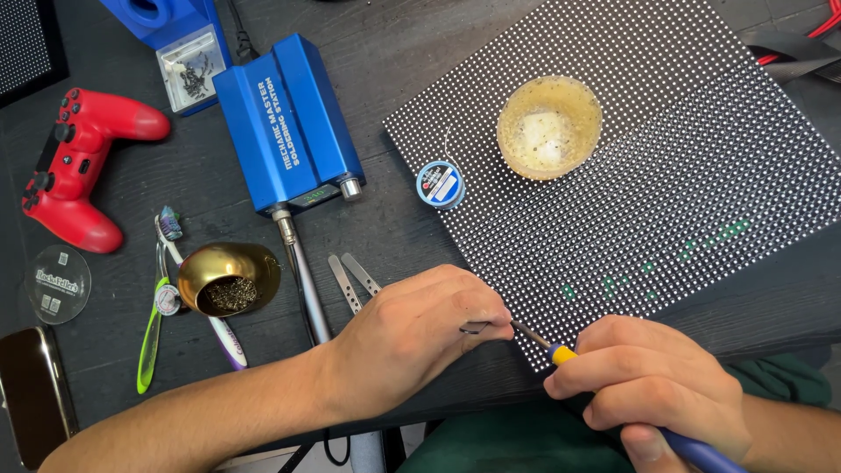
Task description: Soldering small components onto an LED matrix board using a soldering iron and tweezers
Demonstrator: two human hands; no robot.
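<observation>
My right hand [653, 381] grips a soldering iron [561, 352] with a yellow collar and blue handle. Its tip rests at the near left corner of a large black LED dot panel [666, 105]. My left hand [416, 333] lies just left of that corner, fingers pinched on metal tweezers [359, 280] whose tips meet the iron's tip at the panel edge. A few green patches [692, 250] show on the panel near my right hand.
A round tub of yellowish flux [549, 127] and a small solder wick spool [440, 184] sit on the panel. A blue soldering station [285, 123], brass tip-cleaner bowl [229, 278], two toothbrushes [166, 289], a red game controller [74, 166] and a phone [31, 398] lie left.
</observation>
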